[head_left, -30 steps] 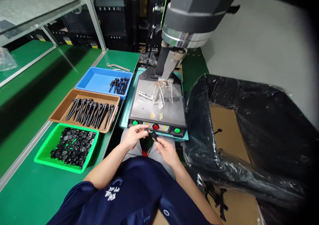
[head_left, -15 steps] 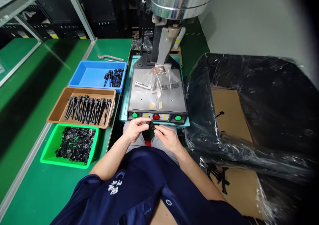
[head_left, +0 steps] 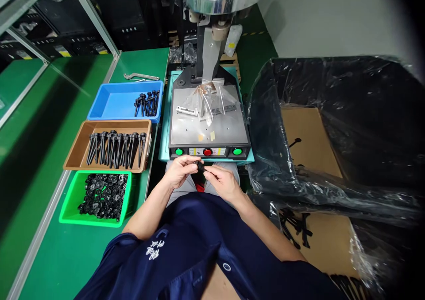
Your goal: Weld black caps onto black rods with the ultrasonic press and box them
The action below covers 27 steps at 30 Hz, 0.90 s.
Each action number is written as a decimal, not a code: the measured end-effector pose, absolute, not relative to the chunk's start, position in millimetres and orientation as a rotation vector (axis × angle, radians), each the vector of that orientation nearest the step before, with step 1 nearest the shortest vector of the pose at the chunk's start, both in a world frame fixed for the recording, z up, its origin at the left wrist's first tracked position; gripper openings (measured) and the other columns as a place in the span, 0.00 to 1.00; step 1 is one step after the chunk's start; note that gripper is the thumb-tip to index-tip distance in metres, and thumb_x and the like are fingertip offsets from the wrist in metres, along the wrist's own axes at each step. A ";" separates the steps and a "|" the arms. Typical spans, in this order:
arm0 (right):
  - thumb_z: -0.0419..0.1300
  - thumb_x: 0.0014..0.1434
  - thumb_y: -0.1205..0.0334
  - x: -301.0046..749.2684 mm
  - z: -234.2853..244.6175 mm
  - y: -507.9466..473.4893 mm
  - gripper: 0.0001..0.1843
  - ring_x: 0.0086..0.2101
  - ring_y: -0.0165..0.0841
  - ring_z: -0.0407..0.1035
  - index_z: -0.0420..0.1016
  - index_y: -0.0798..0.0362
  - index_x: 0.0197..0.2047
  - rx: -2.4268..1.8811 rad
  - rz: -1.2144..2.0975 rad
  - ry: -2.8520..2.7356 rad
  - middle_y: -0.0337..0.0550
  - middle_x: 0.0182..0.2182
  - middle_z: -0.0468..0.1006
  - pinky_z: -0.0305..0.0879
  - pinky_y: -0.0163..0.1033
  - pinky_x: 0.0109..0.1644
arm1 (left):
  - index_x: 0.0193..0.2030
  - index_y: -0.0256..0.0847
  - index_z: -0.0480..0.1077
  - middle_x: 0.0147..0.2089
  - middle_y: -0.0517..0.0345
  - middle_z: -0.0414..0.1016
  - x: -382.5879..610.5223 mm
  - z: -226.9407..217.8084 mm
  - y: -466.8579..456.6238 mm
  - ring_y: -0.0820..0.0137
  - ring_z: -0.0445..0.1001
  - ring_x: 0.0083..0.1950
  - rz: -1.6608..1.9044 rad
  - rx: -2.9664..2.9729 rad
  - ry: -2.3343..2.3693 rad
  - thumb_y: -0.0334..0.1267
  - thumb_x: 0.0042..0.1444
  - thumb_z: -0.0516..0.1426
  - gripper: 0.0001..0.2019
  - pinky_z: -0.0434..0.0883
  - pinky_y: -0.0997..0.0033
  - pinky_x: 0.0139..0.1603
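Over my lap, just below the press's front edge, a small black plastic part is pinched between both hands. My left hand grips it from the left with thumb and fingers. From the right, my right hand closes thumb and forefinger on its other side. Fingers cover much of the part, so I cannot tell its full shape or whether it is one piece or two. To the left, a green bin holds many small black plastic pieces. Black screw-like rods with knob heads lie in a brown tray.
A blue tray holds more rods, with a wrench behind it. Ahead stands a press with green buttons and a red button. At right are boxes lined with black plastic, with black parts inside.
My view has shifted slightly, so the trays and press sit a little differently. Both hands stay together on the black part, with barely any movement.
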State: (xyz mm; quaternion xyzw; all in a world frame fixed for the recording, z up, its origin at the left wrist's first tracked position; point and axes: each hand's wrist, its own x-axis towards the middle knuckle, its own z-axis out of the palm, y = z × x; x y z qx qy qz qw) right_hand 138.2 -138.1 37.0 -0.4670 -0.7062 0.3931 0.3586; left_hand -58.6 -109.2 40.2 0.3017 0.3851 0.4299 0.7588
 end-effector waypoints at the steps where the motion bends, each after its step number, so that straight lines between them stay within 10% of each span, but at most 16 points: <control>1: 0.54 0.68 0.56 137.8 37.6 -138.2 0.15 0.34 0.37 0.72 0.80 0.52 0.47 -1.200 1.019 -1.818 0.46 0.34 0.78 0.66 0.40 0.38 | 0.42 0.39 0.80 0.39 0.53 0.81 -58.2 39.5 -109.0 0.71 0.78 0.40 0.936 0.644 0.834 0.38 0.41 0.73 0.19 0.73 0.75 0.40; 16: 0.58 0.64 0.47 137.6 20.5 -139.8 0.17 0.23 0.29 0.64 0.76 0.53 0.37 -1.148 1.431 -1.477 0.39 0.25 0.73 0.61 0.34 0.26 | 0.41 0.40 0.81 0.42 0.50 0.82 -47.6 42.1 -104.7 0.65 0.78 0.44 0.967 0.856 0.837 0.40 0.44 0.72 0.16 0.72 0.63 0.48; 27: 0.62 0.61 0.44 136.6 13.9 -135.4 0.20 0.19 0.26 0.62 0.74 0.53 0.31 -1.015 1.647 -1.112 0.38 0.21 0.71 0.60 0.32 0.23 | 0.60 0.45 0.73 0.51 0.46 0.77 -29.3 36.7 -107.6 0.63 0.76 0.52 1.207 1.977 1.058 0.36 0.64 0.57 0.18 0.73 0.61 0.53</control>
